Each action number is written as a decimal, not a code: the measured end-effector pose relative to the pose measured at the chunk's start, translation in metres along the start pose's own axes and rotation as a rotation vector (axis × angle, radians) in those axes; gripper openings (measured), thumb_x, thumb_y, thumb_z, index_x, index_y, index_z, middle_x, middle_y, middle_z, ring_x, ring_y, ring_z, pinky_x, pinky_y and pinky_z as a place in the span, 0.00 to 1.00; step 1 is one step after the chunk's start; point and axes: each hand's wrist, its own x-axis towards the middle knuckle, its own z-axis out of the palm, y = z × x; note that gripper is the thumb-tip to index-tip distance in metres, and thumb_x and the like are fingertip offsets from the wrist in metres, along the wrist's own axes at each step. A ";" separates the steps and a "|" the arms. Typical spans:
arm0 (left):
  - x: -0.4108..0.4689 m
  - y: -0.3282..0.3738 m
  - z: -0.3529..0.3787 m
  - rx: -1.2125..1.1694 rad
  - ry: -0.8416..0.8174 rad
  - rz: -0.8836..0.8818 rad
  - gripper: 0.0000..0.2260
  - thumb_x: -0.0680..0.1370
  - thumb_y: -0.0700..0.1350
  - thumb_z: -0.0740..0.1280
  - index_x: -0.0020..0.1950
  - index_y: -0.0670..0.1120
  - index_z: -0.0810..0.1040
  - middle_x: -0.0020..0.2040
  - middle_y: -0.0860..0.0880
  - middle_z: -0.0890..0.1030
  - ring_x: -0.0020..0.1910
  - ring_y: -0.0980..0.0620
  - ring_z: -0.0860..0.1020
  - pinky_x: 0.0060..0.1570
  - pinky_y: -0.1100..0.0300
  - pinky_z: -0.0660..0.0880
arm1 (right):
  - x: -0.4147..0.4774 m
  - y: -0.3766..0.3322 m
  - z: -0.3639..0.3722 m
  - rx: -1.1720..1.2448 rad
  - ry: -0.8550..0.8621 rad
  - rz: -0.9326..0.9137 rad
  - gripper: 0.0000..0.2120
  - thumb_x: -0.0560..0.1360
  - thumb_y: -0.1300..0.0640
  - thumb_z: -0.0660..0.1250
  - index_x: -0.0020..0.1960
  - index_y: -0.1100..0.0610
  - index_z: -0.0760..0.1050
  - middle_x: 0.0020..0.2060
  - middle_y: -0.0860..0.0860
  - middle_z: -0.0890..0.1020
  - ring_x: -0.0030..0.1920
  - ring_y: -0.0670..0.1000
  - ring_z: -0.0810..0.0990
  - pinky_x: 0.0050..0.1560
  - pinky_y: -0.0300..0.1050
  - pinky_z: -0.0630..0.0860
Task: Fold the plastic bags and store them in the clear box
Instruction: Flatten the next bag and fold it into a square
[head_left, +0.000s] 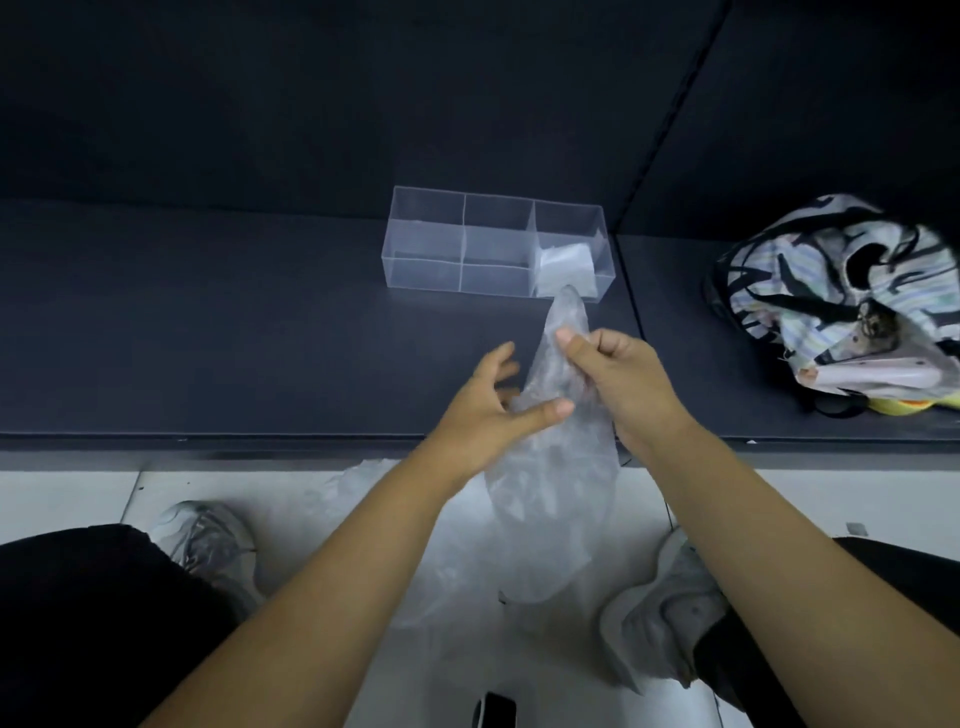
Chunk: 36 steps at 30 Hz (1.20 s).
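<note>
Plastic bag (556, 467) is hanging over the dark shelf (234, 322) edge, right hand (618, 379) pinching its gathered top, left hand (493, 410) spread open, touching it. Looking light, limp, slippery; judging edges the best hold. Clear box (431, 260) is holding one folded bag (566, 265) in its near right compartment.

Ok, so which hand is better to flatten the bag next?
Probably the left hand: it is open, fingers spread, right beside the plastic bag. The right hand is busy pinching the bag near its top, holding it up.

Crinkly translucent plastic bag (556, 467), glossy clear box (493, 249), matt dark shelf (208, 322).
</note>
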 end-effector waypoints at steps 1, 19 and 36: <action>0.001 -0.001 0.002 0.010 0.086 0.010 0.37 0.66 0.54 0.78 0.71 0.50 0.68 0.63 0.55 0.74 0.61 0.53 0.75 0.57 0.58 0.74 | 0.000 0.000 0.001 0.004 0.025 -0.004 0.19 0.72 0.46 0.72 0.33 0.57 0.70 0.29 0.54 0.71 0.31 0.53 0.69 0.35 0.45 0.71; 0.005 -0.014 -0.056 -0.638 0.294 -0.204 0.17 0.74 0.57 0.68 0.50 0.44 0.82 0.48 0.46 0.85 0.47 0.49 0.84 0.46 0.55 0.80 | 0.014 0.014 -0.044 0.349 0.042 0.179 0.27 0.69 0.32 0.62 0.52 0.55 0.76 0.44 0.50 0.81 0.44 0.48 0.79 0.51 0.46 0.75; 0.005 -0.047 -0.040 -0.505 0.322 -0.568 0.13 0.79 0.53 0.65 0.48 0.43 0.78 0.37 0.47 0.81 0.37 0.51 0.79 0.41 0.57 0.77 | -0.007 0.053 0.022 0.502 -0.118 0.323 0.18 0.73 0.67 0.70 0.61 0.59 0.77 0.56 0.59 0.82 0.50 0.55 0.84 0.46 0.47 0.81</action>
